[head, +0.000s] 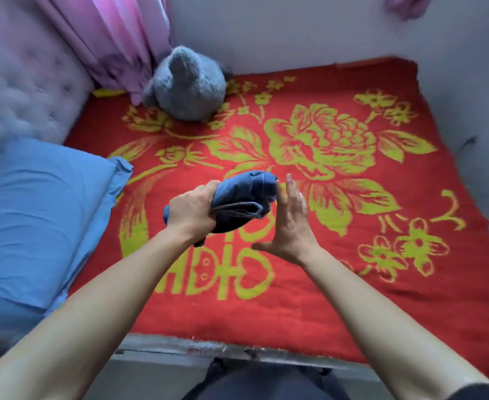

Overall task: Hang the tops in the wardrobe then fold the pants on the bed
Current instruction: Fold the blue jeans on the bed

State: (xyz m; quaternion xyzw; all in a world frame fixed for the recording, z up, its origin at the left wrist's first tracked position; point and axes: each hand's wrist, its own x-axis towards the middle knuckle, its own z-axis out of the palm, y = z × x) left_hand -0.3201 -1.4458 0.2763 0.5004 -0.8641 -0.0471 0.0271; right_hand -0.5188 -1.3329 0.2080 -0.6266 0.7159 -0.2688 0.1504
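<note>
The person's left hand [193, 210] is curled tightly round a compact folded bundle of dark blue denim pants [246, 194], thumb and fingers wrapped across its middle so the layers cannot spring apart. The stacked folded edges show at the bundle's near side, which suggests the folding is largely done and the grip serves to keep the shape. The right hand [291, 223] is spread flat with straight fingers and holds nothing; its fingertips [278, 187] sit against the free end of the bundle, probably to square that end or steady it while the other hand carries the weight.

The pants are over the middle of the bed, above the red woven blanket with a yellow-green flower pattern [353, 284]. They look lifted off it, though the view from above does not settle that. The blanket's centre is a sensible spot to set them down, being flat and well apart from the soft blue pillow [35, 212] at the left and the grey plush toy [187, 88] propped in the far corner beside the pink curtain [116, 39].

No tops or wardrobe are in view, so the work appears to be in its pants stage
</note>
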